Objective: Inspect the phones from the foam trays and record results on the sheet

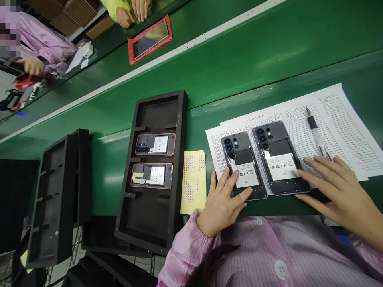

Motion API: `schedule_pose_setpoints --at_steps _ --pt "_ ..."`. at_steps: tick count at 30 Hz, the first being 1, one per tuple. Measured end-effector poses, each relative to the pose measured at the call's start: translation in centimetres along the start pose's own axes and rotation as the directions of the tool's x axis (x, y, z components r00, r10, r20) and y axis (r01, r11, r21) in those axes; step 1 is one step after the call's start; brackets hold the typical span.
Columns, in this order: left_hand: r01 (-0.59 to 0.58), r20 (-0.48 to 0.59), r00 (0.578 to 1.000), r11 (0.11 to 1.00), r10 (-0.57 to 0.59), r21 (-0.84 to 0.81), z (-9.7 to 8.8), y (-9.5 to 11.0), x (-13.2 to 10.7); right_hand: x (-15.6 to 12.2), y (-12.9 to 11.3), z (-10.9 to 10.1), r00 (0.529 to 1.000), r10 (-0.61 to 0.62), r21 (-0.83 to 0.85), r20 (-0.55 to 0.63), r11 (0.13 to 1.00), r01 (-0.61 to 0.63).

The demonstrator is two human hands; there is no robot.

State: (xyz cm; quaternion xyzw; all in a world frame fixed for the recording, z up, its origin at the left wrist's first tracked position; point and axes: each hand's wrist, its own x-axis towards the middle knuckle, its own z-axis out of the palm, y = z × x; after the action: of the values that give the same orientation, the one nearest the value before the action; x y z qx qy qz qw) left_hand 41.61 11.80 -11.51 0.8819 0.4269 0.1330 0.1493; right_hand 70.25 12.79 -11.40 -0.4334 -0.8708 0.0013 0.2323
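Two phones with their backs off lie side by side on printed sheets, cameras at the far end and white battery labels showing. My left hand rests with spread fingers on the lower left part of the left phone. Beside the right phone, my right hand is open, its fingertips at that phone's lower right edge. A black-gripped pen lies on the paper form, just beyond my right fingers.
Left of my left hand is a yellow sheet with red marks. A black foam tray holds two orange-edged phones. More black trays stand further left. Across the bench, a person's hands are near a red-framed screen.
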Motion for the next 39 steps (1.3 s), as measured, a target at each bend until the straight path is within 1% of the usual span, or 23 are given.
schedule_pose_setpoints --at_steps 3,7,9,11,13,15,19,22,26,29,32,35,37,39 --pt "0.002 0.045 0.999 1.000 -0.003 0.031 -0.1 0.5 0.3 -0.1 0.2 0.1 1.000 -0.012 0.004 0.023 1.000 0.012" --pt "0.010 0.073 0.997 0.998 -0.015 0.067 -0.1 1.0 0.6 -0.1 0.4 0.2 1.000 0.014 0.010 0.028 1.000 -0.015" --pt "-0.002 0.040 0.999 0.997 -0.001 0.081 0.0 0.9 0.6 -0.2 0.5 0.1 0.999 0.028 0.010 0.031 1.000 -0.028" --pt "-0.027 -0.022 0.999 0.996 0.029 0.086 0.1 0.7 0.5 -0.5 0.7 -0.1 0.999 0.036 0.005 0.033 0.999 -0.036" --pt "-0.046 -0.063 0.997 0.997 0.050 0.064 0.1 0.4 0.2 -0.9 0.9 -0.4 0.999 0.041 0.002 0.034 0.999 -0.041" --pt "-0.028 -0.071 0.997 0.999 0.030 0.029 0.1 0.1 -0.1 -1.3 1.2 -0.8 0.998 0.052 0.014 0.032 0.999 -0.052" --pt "0.066 -0.085 0.994 0.998 -0.066 -0.010 -0.3 -0.4 -0.5 -1.8 1.6 -1.5 0.997 0.074 0.055 0.008 0.996 -0.075" --pt "0.089 -0.069 0.993 0.996 -0.091 -0.032 -0.7 -0.9 -0.4 -1.6 1.7 -1.8 0.997 0.083 0.079 -0.007 0.994 -0.082" --pt "0.109 -0.101 0.988 0.990 -0.118 -0.085 -1.4 -1.4 0.4 -0.2 1.5 -1.7 0.996 0.083 0.091 -0.011 0.992 -0.082" --pt "0.136 -0.130 0.980 0.983 -0.152 -0.124 -1.9 -1.6 1.3 1.4 1.4 -1.4 0.998 0.058 0.052 0.003 0.997 -0.059" --pt "0.157 -0.146 0.973 0.978 -0.177 -0.136 -2.4 -1.9 2.4 3.2 1.5 -1.1 0.999 0.046 0.009 0.014 0.999 -0.046" --pt "0.169 -0.162 0.968 0.976 -0.190 -0.138 -3.0 -2.3 3.5 4.8 1.9 -0.8 0.999 0.031 0.008 0.012 0.999 -0.032" --pt "0.163 -0.163 0.969 0.976 -0.186 -0.142 -3.3 -2.6 4.2 5.5 2.1 -0.5 0.999 0.045 0.021 0.022 0.999 -0.046" --pt "0.154 -0.157 0.972 0.977 -0.177 -0.149 -3.5 -2.9 4.6 6.0 2.2 -0.3 0.992 0.120 0.037 0.048 0.992 -0.122"
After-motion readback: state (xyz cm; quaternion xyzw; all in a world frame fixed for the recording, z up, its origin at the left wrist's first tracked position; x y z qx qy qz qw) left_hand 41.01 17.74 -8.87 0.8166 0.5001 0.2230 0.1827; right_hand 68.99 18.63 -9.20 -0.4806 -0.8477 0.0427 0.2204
